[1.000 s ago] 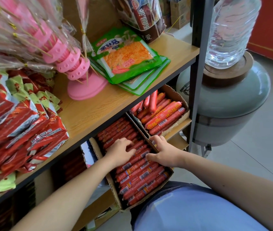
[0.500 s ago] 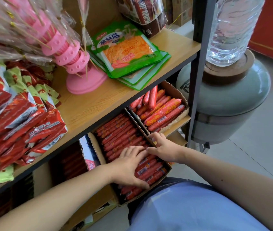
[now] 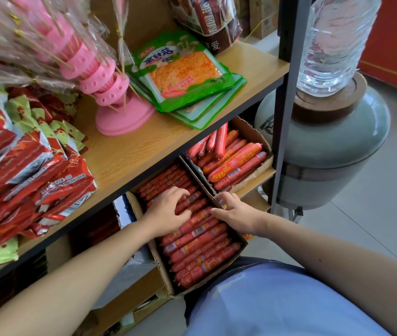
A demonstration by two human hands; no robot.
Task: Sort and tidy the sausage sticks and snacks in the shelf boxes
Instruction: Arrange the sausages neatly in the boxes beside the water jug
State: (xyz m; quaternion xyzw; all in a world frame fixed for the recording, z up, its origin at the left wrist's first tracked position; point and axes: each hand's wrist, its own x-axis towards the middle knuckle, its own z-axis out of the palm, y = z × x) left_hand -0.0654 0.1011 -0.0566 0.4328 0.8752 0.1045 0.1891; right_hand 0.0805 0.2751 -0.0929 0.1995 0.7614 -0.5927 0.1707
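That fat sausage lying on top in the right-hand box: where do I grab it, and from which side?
Pinch the fat sausage round its middle, coming down from above and the front. It lies diagonally on top of the pile with its far end close to the cardboard box wall, so only its top and flanks are free.

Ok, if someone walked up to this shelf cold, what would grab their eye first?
Probably the left hand and right hand in the near cardboard box of red sausage sticks, below the wooden shelf. Then the pink stand of wrapped skewers on it, and the water bottle at right.
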